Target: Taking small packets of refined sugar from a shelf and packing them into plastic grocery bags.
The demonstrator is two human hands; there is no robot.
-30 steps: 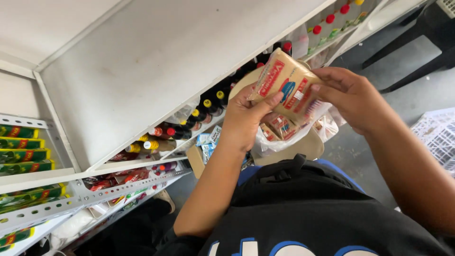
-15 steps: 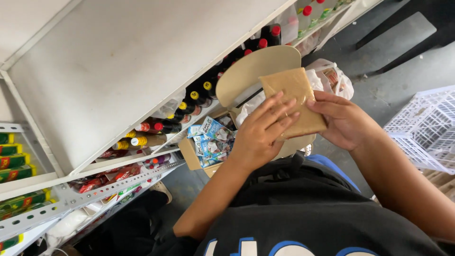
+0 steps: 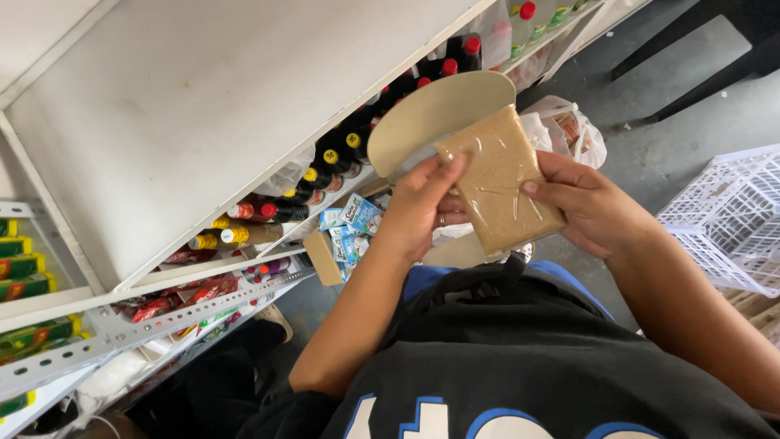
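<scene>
A: What is held by the two hands?

B: A flat tan packet (image 3: 500, 180) is grasped by both. The left hand (image 3: 418, 213) is closed on its left edge, with the fingertips laid on the front face near the top corner. The right hand (image 3: 587, 205) is closed on the right edge, and its thumb is pressed on the clear wrap.

A: How can the packet be described?

B: It is a rectangular block, light brown all over, sealed in thin transparent plastic in which some shine and small wrinkles are seen. The plain side is turned to the camera. It is held slightly tilted, in front of the chest and above the dark shirt (image 3: 520, 366).

A: What is found just behind it?

B: A rounded piece of beige cardboard (image 3: 435, 110) is seen behind the upper edge of the packet. Whether the two are touching cannot be told. A white plastic bag (image 3: 569, 130) is lying lower, near the right hand.

A: And further away?

B: To the left, white shelves (image 3: 203, 122) are placed. Dark bottles (image 3: 325, 167) with yellow and red caps are lined up on one of them. Small blue and white cartons (image 3: 349, 232) are kept in an open cardboard box below the left hand. A white plastic crate (image 3: 727, 215) is standing on the grey floor (image 3: 674, 89), at the right side.
</scene>
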